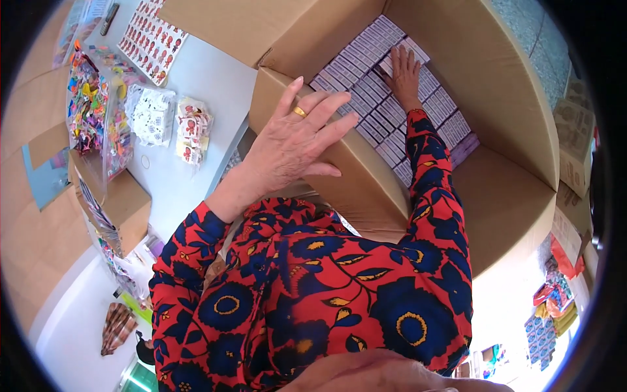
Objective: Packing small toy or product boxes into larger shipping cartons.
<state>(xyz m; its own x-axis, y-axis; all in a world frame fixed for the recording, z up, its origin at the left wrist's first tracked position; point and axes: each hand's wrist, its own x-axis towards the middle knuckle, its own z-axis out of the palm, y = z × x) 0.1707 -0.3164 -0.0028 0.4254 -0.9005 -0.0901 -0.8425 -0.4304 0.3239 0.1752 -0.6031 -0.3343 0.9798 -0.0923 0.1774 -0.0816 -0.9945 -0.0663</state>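
Note:
A large open cardboard box (493, 85) stands in front of me, its flaps spread outward. Tight rows of small, thin, pale purple-white cartons (372, 108) line its inside. My right hand (403, 73) reaches deep into the box and rests on the cartons near the far side, fingers stretched out. A few cartons under it sit at a different angle from the rows, and the palm hides part of them. Above the box's near-left wall hovers my left hand (294, 134), fingers apart and holding nothing, a ring on one finger.
On the grey table (196, 68) at left lie a sticker sheet (153, 40), a bag of white pieces (153, 115), a bag of printed pieces (193, 130) and a black marker (110, 19). A large clear bag of colourful trinkets (91, 104) stands farther left. More cartons (575, 124) are at right.

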